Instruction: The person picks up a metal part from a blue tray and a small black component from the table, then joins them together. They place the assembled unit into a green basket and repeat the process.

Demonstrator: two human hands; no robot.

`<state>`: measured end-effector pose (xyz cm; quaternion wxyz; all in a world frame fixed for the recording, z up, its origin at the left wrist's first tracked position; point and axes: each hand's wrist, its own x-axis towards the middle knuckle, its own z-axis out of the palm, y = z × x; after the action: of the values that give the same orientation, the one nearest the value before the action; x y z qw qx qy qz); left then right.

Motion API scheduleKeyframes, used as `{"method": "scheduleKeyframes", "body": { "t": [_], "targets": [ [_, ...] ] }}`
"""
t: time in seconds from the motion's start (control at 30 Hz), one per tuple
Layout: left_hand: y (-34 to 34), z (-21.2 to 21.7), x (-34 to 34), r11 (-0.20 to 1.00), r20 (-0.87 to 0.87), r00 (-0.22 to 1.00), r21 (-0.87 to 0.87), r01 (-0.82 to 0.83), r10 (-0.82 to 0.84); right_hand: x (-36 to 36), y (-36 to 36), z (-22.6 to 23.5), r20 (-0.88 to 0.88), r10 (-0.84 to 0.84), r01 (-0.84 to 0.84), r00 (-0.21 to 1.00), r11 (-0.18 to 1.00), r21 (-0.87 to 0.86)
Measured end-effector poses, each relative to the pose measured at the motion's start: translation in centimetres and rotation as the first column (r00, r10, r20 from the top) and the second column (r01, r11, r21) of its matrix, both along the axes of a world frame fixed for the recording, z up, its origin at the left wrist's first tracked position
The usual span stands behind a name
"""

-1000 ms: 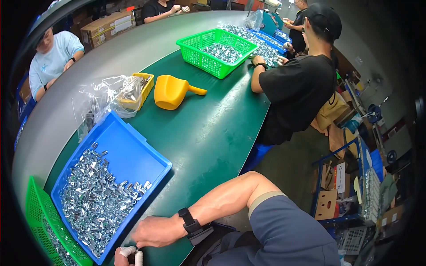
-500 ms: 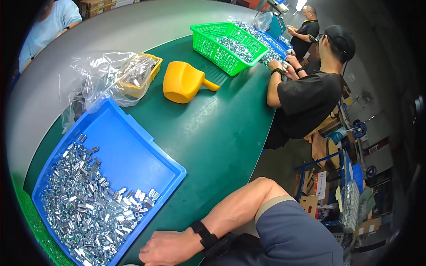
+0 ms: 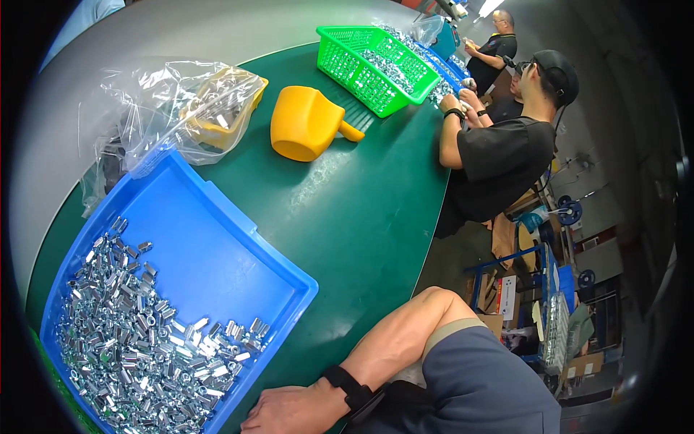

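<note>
My right hand (image 3: 296,411) is at the bottom edge, beside the near right side of a blue tray (image 3: 217,231). Its fingers curl downward, closed; their tips and whatever they hold are cut off below the picture. A black band (image 3: 348,387) circles the wrist. Many shiny long hex nuts (image 3: 148,340) are heaped in the near left part of the tray, while blue bottom shows in its far part. My left hand is out of sight.
A yellow scoop (image 3: 303,124) lies on the green tabletop (image 3: 347,239). Beyond the tray are clear plastic bags (image 3: 155,119) and a yellow bin (image 3: 249,108). A green basket (image 3: 347,61) holds more metal parts. A co-worker in black (image 3: 499,163) handles parts at the table's right edge.
My view has shifted slightly, so the tray and my right arm sit a little differently in the picture. My right hand stays low beside the tray. The person at the far left has mostly left view.
</note>
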<state>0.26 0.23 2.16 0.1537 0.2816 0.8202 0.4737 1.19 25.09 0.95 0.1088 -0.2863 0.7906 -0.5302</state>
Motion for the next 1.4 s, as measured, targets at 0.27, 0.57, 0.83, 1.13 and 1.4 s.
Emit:
{"method": "scheduleKeyframes", "body": {
  "t": [0.27, 0.57, 0.83, 1.13, 1.4],
  "targets": [
    [-0.5, 0.0, 0.0, 1.0, 0.139, 0.99, 0.019, -0.025, 0.022, -0.3, 0.1, 0.0, 0.018, 0.026, -0.027, 0.999, 0.999, 0.034],
    [-1.0, -0.3, -0.6, 0.998, 0.086, 0.994, 0.014, 0.062, -0.063, -0.5, 0.0, -0.1, 0.037, 0.004, -0.003, 0.999, 1.0, -0.017],
    [-1.2, -0.4, 0.0, 0.999, 0.242, 0.97, 0.03, -0.037, 0.029, -0.6, 0.4, 0.3, 0.067, 0.015, -0.016, 0.998, 1.0, 0.018],
    [-1.0, -0.1, 0.0, 0.999, 0.193, 0.981, 0.04, -0.026, 0.018, -0.6, 0.0, 0.1, 0.072, -0.028, 0.034, 0.997, 0.996, -0.084],
    [-0.8, -0.4, -0.5, 1.0, 0.087, 0.996, 0.014, -0.008, 0.007, -0.5, -0.1, 0.2, 0.082, -0.072, 0.083, 0.994, 0.986, -0.146]
  ]
}}
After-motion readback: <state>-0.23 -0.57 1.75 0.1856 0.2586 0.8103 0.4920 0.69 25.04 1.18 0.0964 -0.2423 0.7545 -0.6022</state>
